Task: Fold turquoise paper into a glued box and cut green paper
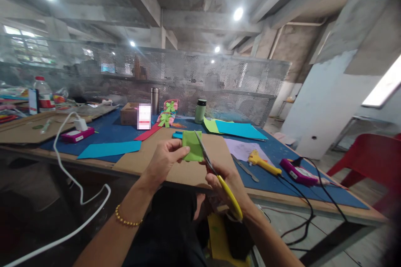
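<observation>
My left hand (167,156) pinches a small square of green paper (191,144) by its left side, thumb in front. In my right hand (227,183) is a pair of scissors (230,196) with yellow handles. Their blades point up and left, lying along the right edge of the green paper; whether they are cutting into it I cannot tell. Both hands are over a cardboard sheet (211,173) at the table's front edge. A small blue piece (177,135) shows just behind the green paper, partly hidden by it.
A yellow glue gun (265,163), a metal craft knife (246,168) and a purple power strip (297,172) lie to the right. Blue sheets (241,129) sit behind. At left are a blue strip (109,149), another purple power strip (77,134) and a white cable (79,183).
</observation>
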A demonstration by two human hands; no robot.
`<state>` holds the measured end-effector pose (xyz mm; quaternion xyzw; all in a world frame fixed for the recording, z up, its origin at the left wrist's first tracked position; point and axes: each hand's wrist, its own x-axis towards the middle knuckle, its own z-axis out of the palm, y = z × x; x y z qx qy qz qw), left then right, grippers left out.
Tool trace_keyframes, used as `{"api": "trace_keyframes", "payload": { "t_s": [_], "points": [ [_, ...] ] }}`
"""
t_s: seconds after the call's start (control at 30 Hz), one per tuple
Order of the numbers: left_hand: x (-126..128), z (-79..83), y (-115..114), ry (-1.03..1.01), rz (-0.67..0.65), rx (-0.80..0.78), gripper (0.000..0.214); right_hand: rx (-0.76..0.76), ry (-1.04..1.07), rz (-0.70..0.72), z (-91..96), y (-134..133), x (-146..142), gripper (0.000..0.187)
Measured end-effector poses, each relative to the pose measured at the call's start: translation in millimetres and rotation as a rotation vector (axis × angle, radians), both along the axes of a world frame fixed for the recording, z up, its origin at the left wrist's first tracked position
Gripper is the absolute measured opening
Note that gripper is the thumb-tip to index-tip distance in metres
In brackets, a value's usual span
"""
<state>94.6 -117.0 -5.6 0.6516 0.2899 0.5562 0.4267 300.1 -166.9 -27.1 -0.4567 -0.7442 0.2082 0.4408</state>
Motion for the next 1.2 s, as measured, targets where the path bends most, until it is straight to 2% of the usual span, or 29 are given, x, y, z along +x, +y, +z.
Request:
{"api": "trace_keyframes", "payload": {
  "t_s": [0.33, 0.8, 1.2],
  "points": [
    [-1.3, 4.0, -5.5, 0.028, -0.01, -0.014, 0.031, 0.028, -0.088, 0.005, 3.4, 0.5, 11.3, 0.061],
    [-2.6, 3.2, -4.9, 0.042, -0.037, -0.008, 0.028, -0.033, -0.101, 0.007, 12.4, -1.1, 19.9, 0.064],
    [-7.5, 1.2, -4.2, 0.055, -0.097, -0.027, 0.026, -0.024, -0.136, 0.046, 7.8, -1.7, 24.8, 0.061]
  ]
}}
